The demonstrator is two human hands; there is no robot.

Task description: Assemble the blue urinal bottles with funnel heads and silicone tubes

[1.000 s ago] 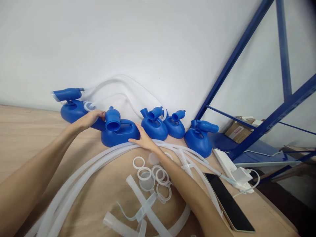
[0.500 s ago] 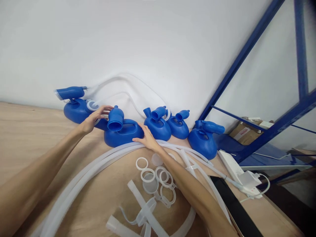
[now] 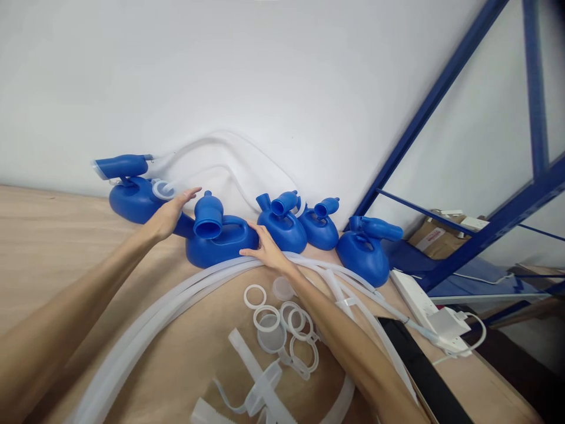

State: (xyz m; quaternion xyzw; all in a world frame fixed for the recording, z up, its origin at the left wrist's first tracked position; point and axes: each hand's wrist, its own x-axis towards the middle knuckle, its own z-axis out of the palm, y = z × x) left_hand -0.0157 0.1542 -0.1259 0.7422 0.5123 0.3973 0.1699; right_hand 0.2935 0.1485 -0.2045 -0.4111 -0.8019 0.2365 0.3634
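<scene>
A blue plastic urinal bottle lies on the table with a blue spouted funnel piece resting at its handle. My right hand grips the rounded right end of this bottle, thumb in front and fingers behind. Beside the bottle's neck, my left hand is open with fingers stretched out, holding nothing visible. Behind that hand stands another blue bottle with a white ring and a funnel piece on top. Clear white tubing curves in front of the gripped bottle.
To the right stand more blue bottles with funnel pieces. White rings and translucent caps lie between my arms, near a short tube. At right are a black tablet-like object, a power strip and a blue shelf frame.
My left hand has opened slightly, its fingers straightening and lifting at the bottle's neck. My right hand stays on the bottle's right end. The view has shifted slightly.
</scene>
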